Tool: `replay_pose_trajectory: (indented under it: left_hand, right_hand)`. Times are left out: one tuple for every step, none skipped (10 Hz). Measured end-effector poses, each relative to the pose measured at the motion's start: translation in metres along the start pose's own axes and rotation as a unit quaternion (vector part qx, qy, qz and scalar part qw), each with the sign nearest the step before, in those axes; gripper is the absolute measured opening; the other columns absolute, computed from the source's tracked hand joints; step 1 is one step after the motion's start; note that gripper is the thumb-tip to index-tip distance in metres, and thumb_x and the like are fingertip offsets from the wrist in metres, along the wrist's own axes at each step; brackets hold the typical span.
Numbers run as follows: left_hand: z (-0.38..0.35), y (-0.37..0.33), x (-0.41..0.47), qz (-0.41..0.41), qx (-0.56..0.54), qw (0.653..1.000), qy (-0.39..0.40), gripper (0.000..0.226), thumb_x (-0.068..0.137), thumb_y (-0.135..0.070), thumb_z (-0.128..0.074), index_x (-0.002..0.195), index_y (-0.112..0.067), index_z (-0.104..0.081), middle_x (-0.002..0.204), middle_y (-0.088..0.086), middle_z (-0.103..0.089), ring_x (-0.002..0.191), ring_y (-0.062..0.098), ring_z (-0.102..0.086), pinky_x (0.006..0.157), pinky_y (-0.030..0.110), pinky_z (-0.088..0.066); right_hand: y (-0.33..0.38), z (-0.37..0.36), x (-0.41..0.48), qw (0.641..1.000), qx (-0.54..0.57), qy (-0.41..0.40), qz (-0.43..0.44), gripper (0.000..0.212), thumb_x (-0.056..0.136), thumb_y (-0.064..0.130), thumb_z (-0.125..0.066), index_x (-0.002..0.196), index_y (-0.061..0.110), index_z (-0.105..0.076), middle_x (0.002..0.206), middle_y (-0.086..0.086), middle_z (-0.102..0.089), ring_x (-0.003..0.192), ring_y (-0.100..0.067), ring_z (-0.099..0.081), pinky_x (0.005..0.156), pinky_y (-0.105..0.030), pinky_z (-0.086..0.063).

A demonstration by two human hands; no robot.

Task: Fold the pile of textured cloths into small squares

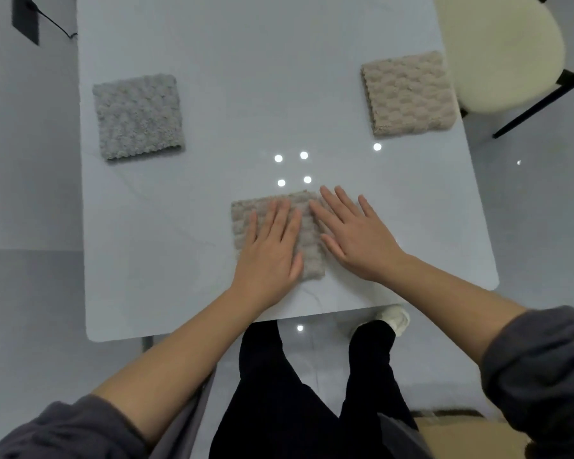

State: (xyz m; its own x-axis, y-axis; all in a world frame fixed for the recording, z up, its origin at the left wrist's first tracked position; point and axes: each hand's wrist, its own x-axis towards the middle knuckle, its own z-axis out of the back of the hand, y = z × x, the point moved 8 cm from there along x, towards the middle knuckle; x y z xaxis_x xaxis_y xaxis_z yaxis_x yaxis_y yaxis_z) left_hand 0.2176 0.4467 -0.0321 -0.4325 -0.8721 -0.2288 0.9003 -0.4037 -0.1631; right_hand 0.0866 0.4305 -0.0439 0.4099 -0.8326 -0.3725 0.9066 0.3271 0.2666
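1. Head view: you have a beige cloth (pixel 275 233) folded to a small square at the near middle of the worktop (pixel 212 61), close to the front edge.
2. Your left hand (pixel 269 246) lies flat on it, palm down, fingers (pixel 280 213) spread and straight, gripping nothing.
3. Your right hand (pixel 355 236) lies flat too, its fingers on the cloth's right edge, palm mostly on bare worktop. Fingers wide, holding nothing.
4. Grey folded cloth (pixel 138 115) sits far left, tan folded cloth (pixel 408 94) far right near the worktop edge. Both well apart from yours and from each other.
5. No unfolded pile in view, so my read is the task is near its end.
6. Handling: thick, nubby, soft and light. Likely springs back at the folds, so press flat along the creases. The glossy worktop may let it slide under a sideways push.
7. Where to grip: pinch the stacked layers at a corner or folded edge so all layers come together.
8. Containers: none visible. A chair (pixel 497 51) stands off the far right corner.
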Motion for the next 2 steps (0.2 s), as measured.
replay_pose_trajectory:
  left_hand:
    - [-0.006,-0.037,0.011,0.051,-0.012,0.999,-0.003,0.067,0.094,-0.039,-0.025,0.153,-0.008,-0.02,0.161,0.015,-0.011,0.149,0.029,-0.005,0.119,0.049,0.001]
    - [-0.019,-0.072,0.024,0.118,-0.016,0.993,0.001,0.069,0.093,-0.042,-0.024,0.153,-0.009,-0.016,0.162,0.015,-0.003,0.15,0.029,0.002,0.119,0.048,0.003]
  right_hand:
    - [-0.033,0.005,-0.015,0.999,-0.012,0.016,0.03,0.067,0.094,0.048,-0.005,0.156,0.025,-0.009,0.164,-0.003,0.0,0.151,-0.026,-0.001,0.119,-0.049,-0.009]
    - [-0.072,0.006,-0.032,0.998,-0.032,0.035,0.051,0.067,0.094,0.048,-0.005,0.156,0.025,-0.007,0.164,-0.004,0.0,0.151,-0.027,-0.002,0.118,-0.051,-0.012]
